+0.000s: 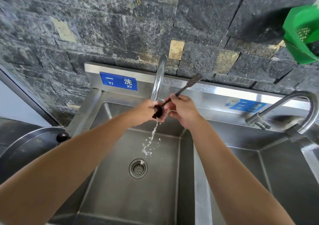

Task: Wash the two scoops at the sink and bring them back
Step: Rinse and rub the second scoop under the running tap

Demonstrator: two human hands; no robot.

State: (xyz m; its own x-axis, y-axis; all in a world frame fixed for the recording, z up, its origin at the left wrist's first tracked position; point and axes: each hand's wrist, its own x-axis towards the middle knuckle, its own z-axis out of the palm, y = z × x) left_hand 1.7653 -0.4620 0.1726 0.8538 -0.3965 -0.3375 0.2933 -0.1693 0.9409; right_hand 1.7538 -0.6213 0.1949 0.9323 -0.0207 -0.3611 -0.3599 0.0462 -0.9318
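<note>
With right hand [184,111] grips scoop [189,83] handle, with left hand [145,111] cradles its bowl under faucet [159,76] stream for rinsing

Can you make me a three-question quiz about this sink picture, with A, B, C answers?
1. Where is the dark scoop?
A. under the running faucet
B. lying on the drain
C. hanging on the wall

2. What colour is the sign left of that faucet?
A. red
B. blue
C. yellow

3. What is the right hand doing?
A. gripping the scoop's handle
B. lying flat on the sink rim
C. turning a tap

Answers:
1 A, the faucet's water lands on the scoop.
2 B, the sign is blue with white characters.
3 A, its fingers curl round the handle.
</note>
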